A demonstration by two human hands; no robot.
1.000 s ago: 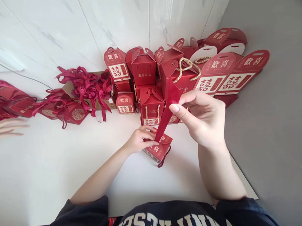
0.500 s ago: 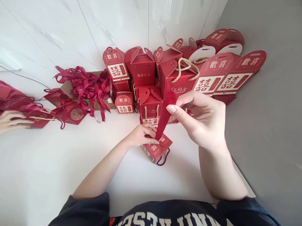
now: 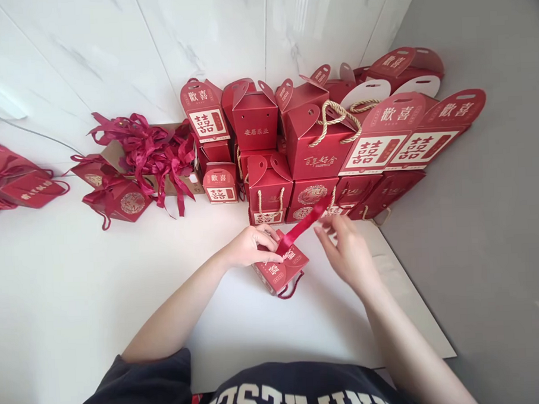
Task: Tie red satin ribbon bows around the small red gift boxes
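Note:
A small red gift box (image 3: 294, 261) with gold lettering and a dark red cord handle lies on the white table in front of me. My left hand (image 3: 256, 245) grips its top, thumb and fingers closing in around the base of a red ribbon (image 3: 301, 226). From there the ribbon slants up to the right, its far end loose in the air. Close below that end is my right hand (image 3: 345, 246), thumb and bent fingers apart, somewhat blurred, with nothing visibly held in it.
Red boxes (image 3: 314, 146), some with gold rope handles, are stacked along the tiled wall. Left of them, a cardboard box (image 3: 190, 183) overflows with dark red ribbons (image 3: 153, 150). Ribboned red boxes (image 3: 133, 202) sit beside it, more at far left. A grey wall (image 3: 497, 216) bounds the right side.
My right hand has let go of the ribbon and moved down; the ribbon now leans to the right. My left hand stays on the gift box. Another person's hand has left the view at far left.

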